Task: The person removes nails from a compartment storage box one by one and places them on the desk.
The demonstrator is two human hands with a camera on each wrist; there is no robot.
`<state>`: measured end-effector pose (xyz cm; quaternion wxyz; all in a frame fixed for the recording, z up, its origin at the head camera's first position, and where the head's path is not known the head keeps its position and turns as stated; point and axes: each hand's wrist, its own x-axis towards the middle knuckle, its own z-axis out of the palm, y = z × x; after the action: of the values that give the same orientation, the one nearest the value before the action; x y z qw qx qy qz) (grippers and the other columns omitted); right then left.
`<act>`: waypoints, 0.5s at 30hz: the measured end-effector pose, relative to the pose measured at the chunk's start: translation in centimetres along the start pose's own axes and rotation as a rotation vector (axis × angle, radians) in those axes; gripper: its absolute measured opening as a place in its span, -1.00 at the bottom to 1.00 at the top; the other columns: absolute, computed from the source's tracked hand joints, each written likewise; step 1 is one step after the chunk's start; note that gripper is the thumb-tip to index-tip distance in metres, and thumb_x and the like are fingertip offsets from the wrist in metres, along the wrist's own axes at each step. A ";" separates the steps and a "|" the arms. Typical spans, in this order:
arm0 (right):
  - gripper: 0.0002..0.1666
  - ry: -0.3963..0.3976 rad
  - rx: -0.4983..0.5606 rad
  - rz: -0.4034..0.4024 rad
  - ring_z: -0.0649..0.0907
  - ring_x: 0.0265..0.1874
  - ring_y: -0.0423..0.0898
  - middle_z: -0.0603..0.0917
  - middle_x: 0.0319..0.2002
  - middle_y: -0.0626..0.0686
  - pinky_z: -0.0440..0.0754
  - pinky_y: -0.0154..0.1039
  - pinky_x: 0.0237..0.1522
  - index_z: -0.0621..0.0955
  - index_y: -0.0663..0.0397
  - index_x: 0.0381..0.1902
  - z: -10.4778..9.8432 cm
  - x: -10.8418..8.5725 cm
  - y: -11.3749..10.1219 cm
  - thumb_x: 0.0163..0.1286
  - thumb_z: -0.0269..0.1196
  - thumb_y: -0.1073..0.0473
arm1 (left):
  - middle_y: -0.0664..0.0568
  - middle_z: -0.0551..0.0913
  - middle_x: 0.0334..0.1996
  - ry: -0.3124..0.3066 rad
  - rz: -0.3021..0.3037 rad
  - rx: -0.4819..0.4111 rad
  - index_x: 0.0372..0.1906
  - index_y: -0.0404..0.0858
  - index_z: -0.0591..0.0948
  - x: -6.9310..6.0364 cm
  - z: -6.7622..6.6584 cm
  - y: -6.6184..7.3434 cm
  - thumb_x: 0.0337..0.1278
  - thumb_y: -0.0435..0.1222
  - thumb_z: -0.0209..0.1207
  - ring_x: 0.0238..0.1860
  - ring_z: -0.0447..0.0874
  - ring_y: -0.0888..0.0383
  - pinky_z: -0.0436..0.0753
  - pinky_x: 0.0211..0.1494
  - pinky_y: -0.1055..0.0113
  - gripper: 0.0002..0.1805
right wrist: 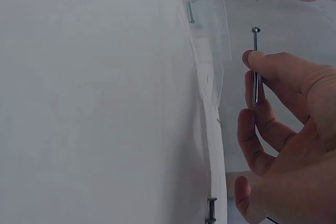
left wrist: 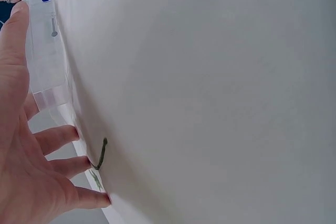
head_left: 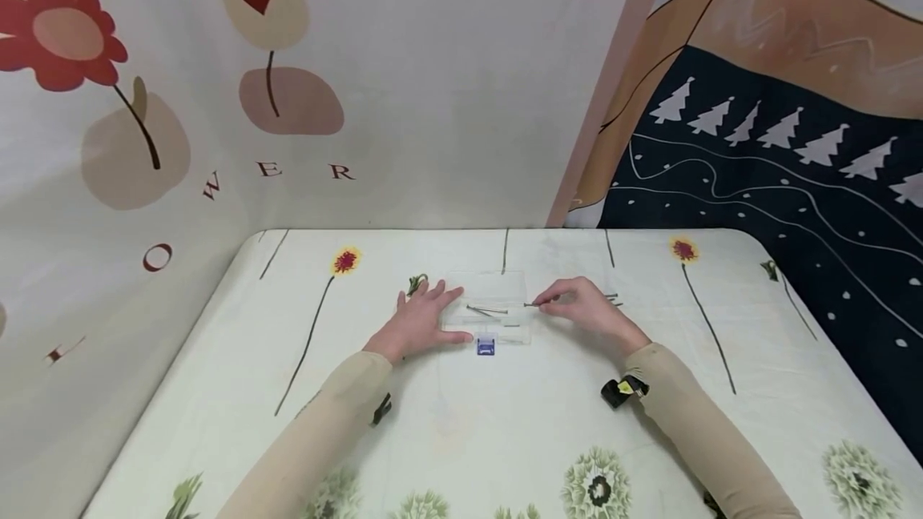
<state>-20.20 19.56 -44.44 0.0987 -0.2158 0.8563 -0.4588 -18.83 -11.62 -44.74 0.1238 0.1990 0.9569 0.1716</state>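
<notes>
A clear plastic box [head_left: 521, 335] with a blue latch [head_left: 486, 347] lies on the table, its lid [head_left: 490, 285] folded back. Several thin metal nails [head_left: 490, 310] lie inside it. My left hand [head_left: 417, 324] is at the box's left side, fingers spread; in the left wrist view the thumb [left wrist: 14, 35] lies along the box wall and other fingertips touch the cloth. On the right, my right hand [head_left: 580, 308] pinches a long nail [right wrist: 255, 40] between thumb and fingers, head outward and pointing at the box's right edge.
More nails [head_left: 613, 298] lie on the table behind my right hand. A flower-printed cloth [head_left: 461, 415] covers the table. Printed fabric walls [head_left: 433, 102] stand behind and at the sides.
</notes>
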 end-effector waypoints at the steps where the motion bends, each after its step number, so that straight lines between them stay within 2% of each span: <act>1: -0.82 0.000 -0.002 -0.004 0.63 -0.10 -0.03 0.73 -0.24 -0.04 0.46 0.02 0.06 0.75 0.11 -0.17 -0.1 -0.1 0.0 0.30 0.28 0.31 | -0.23 0.09 0.46 0.000 -0.001 0.000 0.48 -0.04 0.24 0.0 0.0 0.0 -0.07 0.34 0.23 0.45 -0.12 -0.30 -0.12 0.31 -0.39 0.02; 7: -0.83 0.019 -0.013 0.004 0.62 -0.08 -0.02 0.73 -0.23 -0.03 0.43 0.07 0.10 0.76 0.10 -0.19 -1.4 -1.1 0.5 0.30 0.29 0.30 | -0.22 0.08 0.47 -0.002 -0.004 0.001 0.49 -0.03 0.23 -0.1 0.0 -0.1 -0.07 0.35 0.21 0.46 -0.13 -0.29 -0.13 0.32 -0.38 0.02; 15: -0.83 0.059 -0.016 0.079 0.61 -0.07 0.00 0.72 -0.20 0.00 0.49 0.02 0.07 0.76 0.11 -0.18 -4.0 -2.6 1.3 0.31 0.29 0.31 | -0.21 0.09 0.47 -0.013 -0.022 -0.004 0.48 -0.03 0.24 -0.1 -0.2 0.2 -0.06 0.32 0.24 0.46 -0.12 -0.28 -0.13 0.33 -0.35 0.01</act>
<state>-19.71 24.37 -43.35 0.0897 -0.1689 0.8703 -0.4540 -18.70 -11.54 -44.40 0.1320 0.1893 0.9579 0.1708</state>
